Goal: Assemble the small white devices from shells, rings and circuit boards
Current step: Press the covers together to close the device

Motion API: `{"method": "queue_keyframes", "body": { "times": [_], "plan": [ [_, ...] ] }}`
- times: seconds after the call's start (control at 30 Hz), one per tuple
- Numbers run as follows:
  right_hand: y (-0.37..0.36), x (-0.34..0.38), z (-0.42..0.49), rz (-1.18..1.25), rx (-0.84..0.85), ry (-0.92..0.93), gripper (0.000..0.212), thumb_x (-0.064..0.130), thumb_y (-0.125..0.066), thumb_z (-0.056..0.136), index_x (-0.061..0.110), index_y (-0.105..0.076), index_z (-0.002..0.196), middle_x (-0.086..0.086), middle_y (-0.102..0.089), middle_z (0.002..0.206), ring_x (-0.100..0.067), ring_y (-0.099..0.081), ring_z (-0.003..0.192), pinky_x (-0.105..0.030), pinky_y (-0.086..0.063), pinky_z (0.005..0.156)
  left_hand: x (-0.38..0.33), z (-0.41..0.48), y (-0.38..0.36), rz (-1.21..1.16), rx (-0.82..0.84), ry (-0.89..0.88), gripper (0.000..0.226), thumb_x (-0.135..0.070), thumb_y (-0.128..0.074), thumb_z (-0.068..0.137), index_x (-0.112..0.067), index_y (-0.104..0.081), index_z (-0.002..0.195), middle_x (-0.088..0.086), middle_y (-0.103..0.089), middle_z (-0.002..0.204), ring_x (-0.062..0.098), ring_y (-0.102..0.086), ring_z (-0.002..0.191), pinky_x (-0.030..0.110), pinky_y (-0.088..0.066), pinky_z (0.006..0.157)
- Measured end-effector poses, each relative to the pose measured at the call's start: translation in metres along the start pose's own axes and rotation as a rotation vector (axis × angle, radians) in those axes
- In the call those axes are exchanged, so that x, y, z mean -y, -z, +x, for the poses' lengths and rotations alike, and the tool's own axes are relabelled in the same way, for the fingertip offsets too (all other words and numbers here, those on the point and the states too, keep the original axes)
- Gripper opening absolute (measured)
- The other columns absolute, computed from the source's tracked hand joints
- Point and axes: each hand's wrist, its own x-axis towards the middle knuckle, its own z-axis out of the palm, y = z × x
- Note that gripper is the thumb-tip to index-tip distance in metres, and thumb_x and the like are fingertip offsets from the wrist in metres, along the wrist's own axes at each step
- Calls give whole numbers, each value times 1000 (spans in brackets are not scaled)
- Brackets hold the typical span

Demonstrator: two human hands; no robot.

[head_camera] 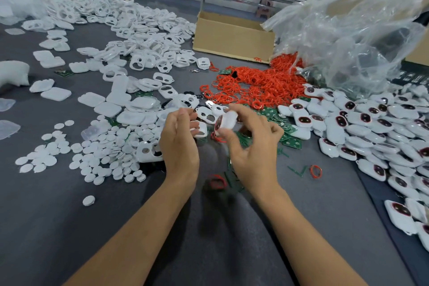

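My right hand pinches a small white device shell with a red ring at its edge, held above the grey table. Just left of it, my left hand hovers with straight, relaxed fingers and holds nothing. White shells lie heaped at the back left, and flat white lids lie nearer. A pile of red rings sits behind my hands. Green circuit boards lie scattered to the right of my right hand. Finished white devices with dark red windows are piled at the right.
Small white round discs cover the table left of my left hand. A cardboard box stands at the back centre. A crumpled clear plastic bag rises at the back right. A loose red ring lies near my right wrist.
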Motion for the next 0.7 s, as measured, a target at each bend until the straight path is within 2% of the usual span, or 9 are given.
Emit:
{"method": "queue_keyframes", "body": {
  "times": [0.1,0.23,0.33,0.37,0.47,0.53,0.57,0.63,0.7],
  "plan": [
    [-7,0,-1,-141,240,9,30,39,-64,85,35,-59,115,10,-64,97,-13,-52,95,-29,-19,86,0,-1,0,29,-8,-33,28,-27,-40,103,-25,-63,89,-3,-69,98,11,-66,92,34,-52,92],
    [-4,1,-1,-5,94,21,34,38,-61,85,30,-58,118,6,-63,94,-14,-52,90,-31,-20,90,1,1,1,15,-4,-29,31,-26,-37,105,-23,-64,90,0,-69,99,13,-65,94,32,-51,90],
    [-11,-1,-4,-98,278,34,34,37,-65,86,29,-57,118,10,-68,99,-16,-51,97,-31,-19,84,1,1,1,33,-8,-57,31,-25,-37,105,-22,-64,89,1,-70,98,16,-65,95,31,-51,91],
    [-12,-2,-5,-81,272,25,34,36,-67,84,28,-58,117,10,-68,98,-16,-50,97,-31,-21,85,1,0,1,34,-7,-63,32,-25,-37,105,-22,-64,88,1,-70,98,16,-65,95,31,-51,91],
    [-8,2,-1,221,165,-38,34,19,-71,81,23,-59,113,7,-64,94,-10,-53,85,-24,-39,80,1,0,0,19,3,-61,33,-26,-36,105,-22,-65,89,2,-70,97,16,-66,95,30,-51,88],
    [-4,3,2,455,95,-79,34,6,-66,81,25,-56,109,8,-61,83,-3,-48,65,-17,-40,65,1,1,-1,-13,42,-38,33,-22,-37,104,-20,-66,88,3,-72,93,16,-67,91,30,-51,84],
    [-3,4,4,531,76,-121,34,3,-63,82,25,-54,107,0,-61,80,-5,-44,60,-19,-38,61,1,0,-1,-25,76,-29,34,-19,-38,103,-18,-68,87,1,-73,89,14,-67,87,28,-52,80],
    [-1,3,6,665,61,-235,31,-2,-59,84,19,-52,105,-23,-59,85,-16,-46,61,-25,-41,60,0,-2,-1,-24,155,-37,33,-10,-42,100,-17,-70,84,-4,-74,80,10,-68,79,23,-52,72],
    [0,4,8,811,55,-346,30,-12,-55,86,12,-50,103,-22,-65,89,-19,-58,69,-27,-51,65,0,-4,-1,-33,214,-52,30,-1,-49,96,-15,-72,83,-6,-74,78,6,-68,75,18,-51,66]
  ]
}}
